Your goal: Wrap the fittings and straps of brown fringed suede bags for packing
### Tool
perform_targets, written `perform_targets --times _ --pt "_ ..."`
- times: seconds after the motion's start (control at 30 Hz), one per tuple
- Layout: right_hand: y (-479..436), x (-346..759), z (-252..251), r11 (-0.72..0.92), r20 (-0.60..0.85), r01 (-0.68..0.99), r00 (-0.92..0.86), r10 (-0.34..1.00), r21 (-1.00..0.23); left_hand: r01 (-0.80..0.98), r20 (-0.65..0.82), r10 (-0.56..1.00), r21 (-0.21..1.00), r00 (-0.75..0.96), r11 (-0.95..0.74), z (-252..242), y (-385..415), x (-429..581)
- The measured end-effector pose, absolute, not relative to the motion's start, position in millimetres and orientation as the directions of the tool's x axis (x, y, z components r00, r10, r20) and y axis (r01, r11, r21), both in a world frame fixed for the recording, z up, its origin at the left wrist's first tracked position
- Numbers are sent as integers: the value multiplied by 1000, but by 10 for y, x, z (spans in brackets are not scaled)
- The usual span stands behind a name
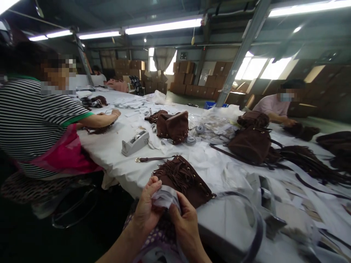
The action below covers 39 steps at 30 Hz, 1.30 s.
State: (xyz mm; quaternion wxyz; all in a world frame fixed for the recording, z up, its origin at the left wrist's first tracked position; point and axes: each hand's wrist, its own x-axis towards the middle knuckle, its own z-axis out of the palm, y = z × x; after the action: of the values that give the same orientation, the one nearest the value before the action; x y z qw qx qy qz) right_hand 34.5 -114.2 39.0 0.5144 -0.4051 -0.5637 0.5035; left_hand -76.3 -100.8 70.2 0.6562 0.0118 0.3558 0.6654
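Note:
Close to the table's front edge, both my hands grip a coiled pale grey strip that looks translucent and layered. My left hand pinches its left side between thumb and fingers. My right hand wraps round the other side, thumb in front. Just beyond them lies a dark brown fringed bag with gold eyelets, its buckled strap stretched out to the left. A long grey-dark band loops down over the table edge at right; whether it joins the coil I cannot tell.
A grey tape dispenser stands left of centre, another dispenser at right. Brown bags, coiled grey strips and crumpled wrapping cover the white table. A person in stripes works at left, another person at far right.

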Motion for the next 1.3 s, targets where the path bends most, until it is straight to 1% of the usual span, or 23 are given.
perform_targets --times 0.07,0.13,0.2,0.27,0.33,0.37,0.43,0.53,0.6,0.67,0.73,0.8,0.9,1.0,1.07,1.17,1.23,1.3 --pt "-1147 306 348 127 137 -137 -68 988 -982 -854 -424 883 517 -204 51 647 -1037 -662" --pt "-1130 330 367 113 119 -123 -42 992 -986 -809 -364 910 585 -197 59 590 -1070 -586" --pt "-1090 410 446 125 125 -10 -80 989 -992 -730 -305 947 670 -105 135 542 -1104 -550" --pt "-1034 512 548 143 122 126 -163 979 -982 -649 -261 965 733 9 204 506 -1133 -544" --pt "-976 592 624 133 85 224 -208 974 -965 -621 -219 973 753 73 216 481 -1144 -549" --pt "-950 616 641 116 64 254 -205 977 -960 -638 -208 976 744 66 202 473 -1139 -550" --pt "-916 634 634 99 50 262 -187 981 -960 -704 -232 973 693 -13 156 464 -1106 -551" --pt "-928 613 554 149 104 168 -248 963 -974 -799 -358 924 590 -132 114 471 -1023 -558" --pt "-972 585 488 195 150 140 -279 948 -971 -849 -445 888 507 -111 148 488 -978 -554" --pt "-1022 553 432 237 192 179 -238 952 -955 -893 -489 872 406 -35 193 506 -959 -525" --pt "-1051 531 391 277 240 226 -179 954 -934 -922 -491 871 326 26 211 513 -961 -472" --pt "-1047 533 364 320 283 264 -168 944 -910 -940 -489 872 277 39 197 500 -968 -415" --pt "-1003 589 345 371 322 356 -192 927 -858 -950 -478 876 233 72 206 451 -964 -359" --pt "-964 654 356 396 330 447 -221 918 -802 -952 -411 905 222 106 212 416 -934 -339" --pt "-946 675 377 417 340 507 -241 909 -755 -955 -384 918 225 97 195 414 -907 -332" --pt "-913 693 408 438 361 656 -260 895 -615 -955 -432 898 227 79 193 436 -866 -331" --pt "-885 726 421 454 373 740 -290 881 -496 -955 -470 873 177 132 239 463 -845 -347" --pt "-866 778 431 485 391 781 -336 857 -394 -951 -451 865 96 221 293 507 -836 -378"
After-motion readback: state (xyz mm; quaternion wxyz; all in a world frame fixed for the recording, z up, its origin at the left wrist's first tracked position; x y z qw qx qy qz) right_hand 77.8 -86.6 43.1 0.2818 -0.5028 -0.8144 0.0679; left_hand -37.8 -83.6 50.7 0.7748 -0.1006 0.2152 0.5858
